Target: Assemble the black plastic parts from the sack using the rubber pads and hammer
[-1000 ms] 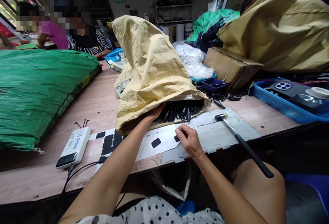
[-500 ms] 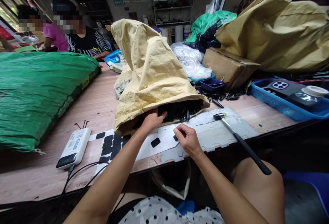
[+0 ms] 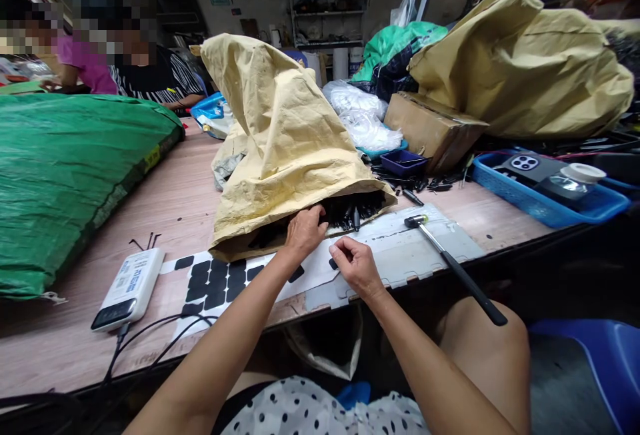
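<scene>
A tan paper sack [image 3: 285, 135] lies on the table with its mouth towards me, and many slim black parts [image 3: 350, 212] fill the opening. My left hand [image 3: 306, 230] is at that mouth, its fingers bent in against the black parts; whatever they grip is hidden. Just outside the sack, my right hand [image 3: 357, 267] is closed in a pinch over the white sheet, and its contents cannot be made out. Black rounded-square stickers [image 3: 215, 282] sit in rows on a white backing sheet at left. A single black sticker [image 3: 297, 274] shows near my left wrist.
A mallet [image 3: 457, 272] with a black handle lies across the clear board [image 3: 400, 258], its handle overhanging the edge. At left are a white power bank [image 3: 127, 288] with cables and a large green sack [image 3: 75, 182]. A blue basket [image 3: 555, 212] stands right. Two people work beyond.
My left hand has come slightly out of the sack's mouth, with its fingers now bent at the black parts. My right hand keeps its closed shape. The whole view has shifted a little.
</scene>
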A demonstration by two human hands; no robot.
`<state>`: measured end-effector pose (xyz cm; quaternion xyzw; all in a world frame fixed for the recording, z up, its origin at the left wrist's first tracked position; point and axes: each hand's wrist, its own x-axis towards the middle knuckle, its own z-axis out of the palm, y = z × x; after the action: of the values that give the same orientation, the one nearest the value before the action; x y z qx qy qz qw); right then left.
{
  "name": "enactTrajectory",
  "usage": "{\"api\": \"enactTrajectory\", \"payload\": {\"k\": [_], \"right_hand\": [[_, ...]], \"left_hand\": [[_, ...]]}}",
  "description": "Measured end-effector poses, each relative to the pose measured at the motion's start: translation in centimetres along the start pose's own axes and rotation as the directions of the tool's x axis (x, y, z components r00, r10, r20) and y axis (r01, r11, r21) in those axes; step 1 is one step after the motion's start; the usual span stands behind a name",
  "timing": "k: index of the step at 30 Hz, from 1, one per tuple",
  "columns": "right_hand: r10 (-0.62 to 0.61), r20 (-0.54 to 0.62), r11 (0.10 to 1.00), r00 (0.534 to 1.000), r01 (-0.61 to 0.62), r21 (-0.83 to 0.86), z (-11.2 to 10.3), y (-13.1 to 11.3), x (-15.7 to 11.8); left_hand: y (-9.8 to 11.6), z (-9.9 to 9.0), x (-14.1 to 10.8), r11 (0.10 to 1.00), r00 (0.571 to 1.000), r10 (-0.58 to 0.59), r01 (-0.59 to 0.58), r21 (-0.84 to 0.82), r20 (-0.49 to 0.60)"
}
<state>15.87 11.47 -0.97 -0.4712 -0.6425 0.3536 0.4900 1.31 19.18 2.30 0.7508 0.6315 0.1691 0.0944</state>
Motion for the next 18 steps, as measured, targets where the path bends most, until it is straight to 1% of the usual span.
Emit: {"api": "enactTrajectory", "payload": {"k": [2, 3, 5, 6, 7, 8, 9, 10, 12, 13, 15, 17, 18], "right_hand": [[0.0, -0.002, 1.0, 1.0, 0.0, 0.005, -0.1, 0.0, 0.0], [0.002, -0.002, 1.0, 1.0, -0.002, 0.007, -0.1, 0.1, 0.0], [0.005, -0.003, 1.0, 1.0, -0.005, 0.009, -0.2, 0.1, 0.0], [0.004, -0.005, 1.0, 1.0, -0.004, 0.01, -0.2, 0.2, 0.0], [0.002, -0.007, 1.0, 1.0, -0.002, 0.012, -0.2, 0.2, 0.0], [-0.002, -0.01, 1.0, 1.0, 0.002, 0.013, -0.1, 0.2, 0.0], [-0.008, -0.017, 1.0, 1.0, 0.008, 0.017, 0.0, 0.2, -0.1], [-0.012, -0.03, 1.0, 0.999, 0.013, 0.023, 0.0, 0.1, -0.2], [-0.02, -0.098, 0.999, 0.995, 0.023, 0.038, -0.1, 0.0, -0.4], [-0.027, -0.149, 0.999, 0.988, 0.033, 0.037, -0.3, -0.1, -0.5], [-0.06, -0.261, 0.998, 0.963, 0.058, -0.016, -1.6, -0.2, -0.7], [-0.112, -0.363, 0.985, 0.925, 0.055, -0.163, -4.0, 0.0, -0.8], [-0.131, -0.41, 0.965, 0.902, 0.022, -0.26, -5.6, 0.2, -0.7]], "left_hand": [[-0.3, -0.3, -0.3, 0.997, 0.999, 0.054, -0.054, -0.048, -0.008], [-0.4, -0.5, -0.6, 0.992, 0.995, 0.089, -0.091, -0.087, -0.037], [-0.6, -1.1, -1.6, 0.967, 0.981, 0.12, -0.15, -0.206, -0.153], [-0.6, -1.4, -2.2, 0.944, 0.97, 0.098, -0.161, -0.289, -0.222], [-0.7, -1.6, -2.9, 0.91, 0.96, 0.051, -0.158, -0.382, -0.275], [-0.9, -1.7, -3.7, 0.866, 0.955, -0.007, -0.142, -0.479, -0.297], [-1.1, -1.7, -4.4, 0.815, 0.956, -0.059, -0.119, -0.567, -0.286], [-1.4, -1.6, -5.2, 0.764, 0.964, -0.089, -0.094, -0.638, -0.249], [-2.0, -0.9, -6.8, 0.699, 0.985, -0.078, -0.056, -0.713, -0.155], [-2.4, -0.6, -7.6, 0.694, 0.992, -0.049, -0.049, -0.719, -0.115], [-2.8, 0.0, -8.8, 0.723, 0.998, 0.01, -0.055, -0.689, -0.069], [-3.0, 0.1, -9.7, 0.773, 0.997, 0.054, -0.078, -0.63, -0.057], [-2.9, 0.0, -10.0, 0.798, 0.996, 0.074, -0.094, -0.596, -0.058]]}}
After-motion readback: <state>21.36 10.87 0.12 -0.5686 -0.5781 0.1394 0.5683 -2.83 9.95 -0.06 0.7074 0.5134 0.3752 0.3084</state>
